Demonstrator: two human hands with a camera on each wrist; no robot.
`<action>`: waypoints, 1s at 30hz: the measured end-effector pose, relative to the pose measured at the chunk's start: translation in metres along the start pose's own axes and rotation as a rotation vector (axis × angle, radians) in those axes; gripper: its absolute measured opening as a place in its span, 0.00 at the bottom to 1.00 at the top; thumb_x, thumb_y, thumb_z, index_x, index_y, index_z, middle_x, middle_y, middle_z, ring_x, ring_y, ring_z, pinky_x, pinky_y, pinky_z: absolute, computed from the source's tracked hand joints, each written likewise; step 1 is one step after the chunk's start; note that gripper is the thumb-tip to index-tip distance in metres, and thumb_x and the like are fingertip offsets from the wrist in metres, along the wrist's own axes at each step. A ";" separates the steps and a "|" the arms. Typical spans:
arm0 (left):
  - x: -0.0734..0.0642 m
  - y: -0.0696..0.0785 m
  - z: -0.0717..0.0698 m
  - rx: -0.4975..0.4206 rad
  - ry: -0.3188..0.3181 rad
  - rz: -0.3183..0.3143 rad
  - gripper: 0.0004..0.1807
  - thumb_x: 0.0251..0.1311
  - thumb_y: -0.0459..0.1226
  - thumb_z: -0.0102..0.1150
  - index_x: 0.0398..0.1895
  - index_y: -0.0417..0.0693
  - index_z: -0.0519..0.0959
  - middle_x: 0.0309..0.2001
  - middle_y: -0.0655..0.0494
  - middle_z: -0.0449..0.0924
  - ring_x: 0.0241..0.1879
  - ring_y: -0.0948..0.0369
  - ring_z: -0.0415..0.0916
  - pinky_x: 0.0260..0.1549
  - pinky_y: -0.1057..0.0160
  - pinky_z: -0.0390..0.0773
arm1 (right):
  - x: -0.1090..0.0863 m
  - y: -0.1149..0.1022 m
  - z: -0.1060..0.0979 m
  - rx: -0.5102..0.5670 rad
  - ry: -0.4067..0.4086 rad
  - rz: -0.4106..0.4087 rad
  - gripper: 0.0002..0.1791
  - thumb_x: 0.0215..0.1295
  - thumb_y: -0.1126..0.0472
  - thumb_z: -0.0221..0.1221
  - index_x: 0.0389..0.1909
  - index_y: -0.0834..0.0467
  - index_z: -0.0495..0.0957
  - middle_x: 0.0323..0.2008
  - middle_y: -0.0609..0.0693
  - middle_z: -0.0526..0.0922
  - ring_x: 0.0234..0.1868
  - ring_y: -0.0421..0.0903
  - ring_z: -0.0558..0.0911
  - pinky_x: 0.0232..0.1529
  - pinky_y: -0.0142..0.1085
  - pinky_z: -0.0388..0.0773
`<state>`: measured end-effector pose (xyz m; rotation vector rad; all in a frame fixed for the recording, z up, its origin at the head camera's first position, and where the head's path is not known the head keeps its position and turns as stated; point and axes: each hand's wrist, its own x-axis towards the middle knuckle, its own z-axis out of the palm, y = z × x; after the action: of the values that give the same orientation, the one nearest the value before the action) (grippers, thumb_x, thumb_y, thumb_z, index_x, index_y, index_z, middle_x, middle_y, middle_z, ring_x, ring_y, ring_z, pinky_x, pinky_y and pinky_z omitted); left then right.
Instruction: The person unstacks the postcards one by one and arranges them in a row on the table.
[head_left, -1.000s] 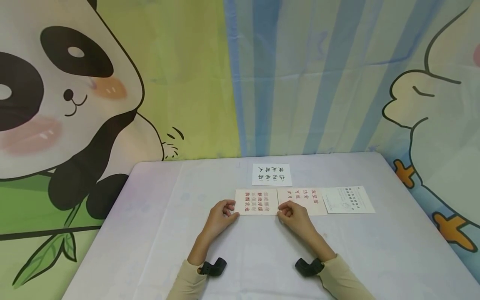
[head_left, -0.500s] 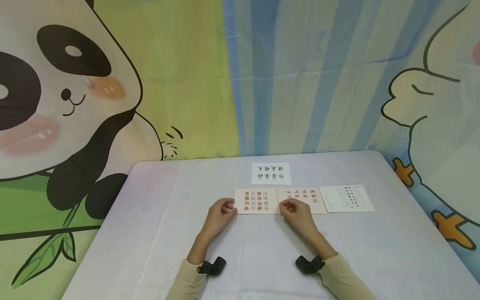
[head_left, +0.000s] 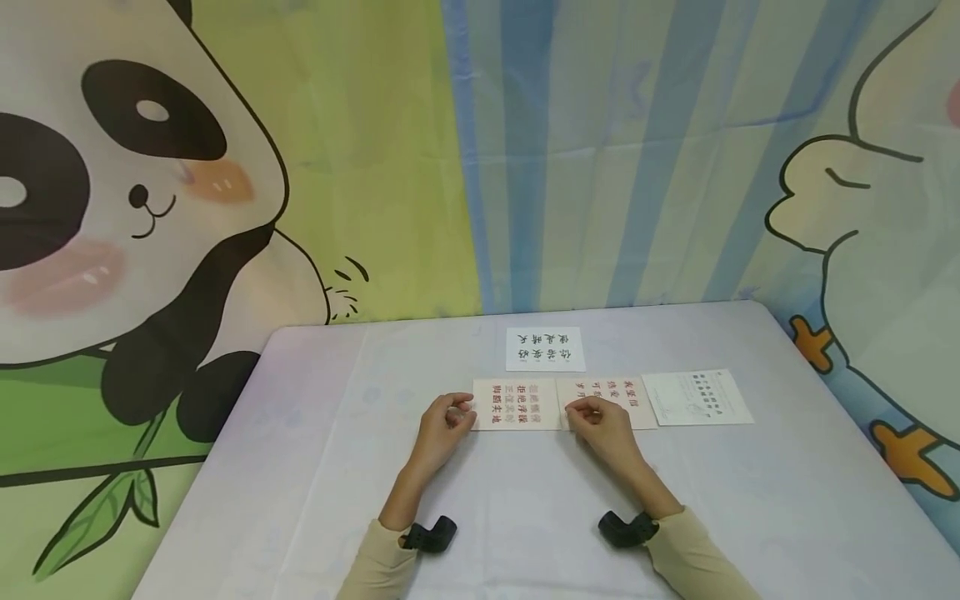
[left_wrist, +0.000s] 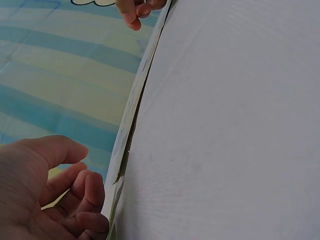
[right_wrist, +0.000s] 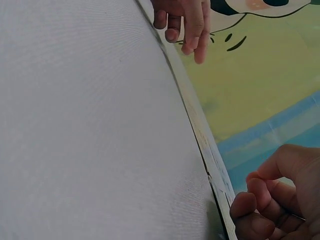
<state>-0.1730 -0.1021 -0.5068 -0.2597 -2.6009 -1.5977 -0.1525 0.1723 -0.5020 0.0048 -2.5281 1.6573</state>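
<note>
A card with red and grey characters [head_left: 515, 406] lies flat on the table. Beside its left edge is my left hand [head_left: 441, 433], fingers loosely bent. The left wrist view shows a gap between that thumb [left_wrist: 70, 150] and the fingers, with nothing held. My right hand [head_left: 609, 437] hovers over the lower left part of a second red-lettered card [head_left: 636, 410], hiding some of its writing. In the right wrist view its thumb and forefinger come close together, the other fingers curl loosely, and no card shows between them.
Touching the second card's right side is a white card with small black print [head_left: 701, 398]. Behind the row lies another white card with black characters [head_left: 545, 350]. The white-covered table [head_left: 315, 517] ends at a cartoon-printed curtain [head_left: 390, 167].
My right hand has drawn slightly right, off the seam between the two red-lettered cards. My left fingers have shifted a little upward beside the first card. The cards stay in their row.
</note>
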 end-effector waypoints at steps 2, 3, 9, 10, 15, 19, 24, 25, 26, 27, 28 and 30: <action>0.002 0.001 0.002 -0.009 -0.001 0.008 0.15 0.60 0.31 0.62 0.51 0.38 0.79 0.40 0.49 0.76 0.31 0.63 0.72 0.29 0.71 0.73 | 0.002 0.000 -0.003 0.018 -0.003 0.012 0.05 0.62 0.69 0.62 0.36 0.67 0.82 0.25 0.54 0.81 0.18 0.42 0.76 0.19 0.30 0.73; 0.003 0.001 0.003 -0.013 -0.001 0.013 0.15 0.60 0.31 0.62 0.51 0.39 0.79 0.40 0.49 0.76 0.32 0.63 0.72 0.30 0.71 0.73 | 0.002 0.001 -0.004 0.025 -0.006 0.014 0.05 0.62 0.69 0.62 0.37 0.67 0.82 0.26 0.54 0.81 0.17 0.43 0.76 0.19 0.30 0.72; 0.010 0.008 0.013 -0.029 -0.023 0.047 0.15 0.61 0.31 0.62 0.52 0.39 0.78 0.41 0.48 0.76 0.33 0.61 0.73 0.31 0.71 0.75 | 0.007 0.002 -0.008 0.046 0.001 0.029 0.06 0.63 0.68 0.62 0.37 0.67 0.82 0.26 0.55 0.80 0.16 0.43 0.76 0.19 0.29 0.72; 0.011 0.009 0.015 -0.030 -0.028 0.051 0.15 0.61 0.32 0.62 0.52 0.39 0.78 0.41 0.48 0.76 0.33 0.61 0.73 0.31 0.71 0.75 | 0.007 0.002 -0.008 0.049 0.002 0.028 0.06 0.63 0.68 0.62 0.37 0.67 0.82 0.26 0.55 0.80 0.16 0.42 0.75 0.19 0.29 0.72; 0.015 0.013 0.022 -0.027 -0.051 0.060 0.16 0.61 0.31 0.61 0.52 0.39 0.78 0.41 0.47 0.75 0.33 0.61 0.73 0.29 0.71 0.74 | 0.010 0.004 -0.008 0.058 0.010 0.008 0.06 0.63 0.68 0.62 0.38 0.67 0.82 0.25 0.53 0.80 0.16 0.40 0.74 0.19 0.30 0.72; 0.019 0.015 0.027 -0.018 -0.047 0.063 0.16 0.60 0.31 0.61 0.52 0.40 0.78 0.41 0.49 0.75 0.34 0.61 0.73 0.29 0.71 0.74 | 0.015 0.006 -0.009 0.044 0.023 -0.031 0.07 0.61 0.69 0.63 0.39 0.67 0.82 0.27 0.54 0.79 0.20 0.39 0.75 0.22 0.28 0.73; 0.028 0.019 0.033 -0.009 -0.073 0.071 0.17 0.60 0.32 0.60 0.53 0.39 0.77 0.42 0.49 0.75 0.38 0.60 0.72 0.33 0.70 0.73 | 0.021 0.009 -0.012 0.003 0.071 -0.066 0.08 0.61 0.69 0.63 0.40 0.67 0.81 0.29 0.55 0.80 0.27 0.37 0.76 0.27 0.25 0.72; 0.030 0.020 0.034 -0.016 -0.083 0.070 0.17 0.60 0.32 0.59 0.53 0.39 0.77 0.42 0.49 0.75 0.38 0.60 0.72 0.33 0.69 0.75 | 0.022 0.010 -0.012 -0.001 0.078 -0.067 0.08 0.61 0.69 0.63 0.40 0.67 0.81 0.29 0.55 0.80 0.27 0.38 0.76 0.28 0.24 0.72; 0.031 0.020 0.035 -0.018 -0.090 0.069 0.17 0.61 0.32 0.59 0.54 0.39 0.77 0.42 0.48 0.74 0.38 0.59 0.72 0.32 0.69 0.76 | 0.024 0.010 -0.013 -0.008 0.085 -0.067 0.08 0.61 0.69 0.63 0.40 0.67 0.81 0.29 0.55 0.80 0.28 0.38 0.76 0.28 0.24 0.72; 0.033 0.020 0.037 -0.022 -0.093 0.067 0.18 0.61 0.32 0.59 0.54 0.38 0.77 0.42 0.48 0.74 0.39 0.59 0.72 0.31 0.69 0.77 | 0.026 0.010 -0.013 -0.017 0.094 -0.066 0.08 0.60 0.69 0.63 0.40 0.67 0.82 0.30 0.55 0.81 0.29 0.39 0.76 0.30 0.24 0.72; 0.034 0.020 0.038 -0.024 -0.093 0.063 0.18 0.61 0.31 0.59 0.54 0.38 0.76 0.42 0.48 0.74 0.39 0.58 0.72 0.29 0.69 0.77 | 0.027 0.011 -0.012 -0.026 0.101 -0.066 0.08 0.60 0.68 0.63 0.40 0.67 0.82 0.31 0.56 0.81 0.30 0.39 0.77 0.31 0.23 0.73; 0.036 0.020 0.041 -0.017 -0.078 0.053 0.17 0.60 0.31 0.59 0.53 0.38 0.77 0.41 0.48 0.73 0.38 0.58 0.72 0.30 0.68 0.77 | 0.031 0.011 -0.012 -0.048 0.116 -0.058 0.09 0.60 0.68 0.64 0.40 0.66 0.82 0.34 0.57 0.81 0.32 0.41 0.77 0.34 0.24 0.73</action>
<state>-0.2042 -0.0529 -0.5027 -0.3967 -2.6139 -1.6252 -0.1827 0.1899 -0.5041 -0.0217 -2.4576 1.5293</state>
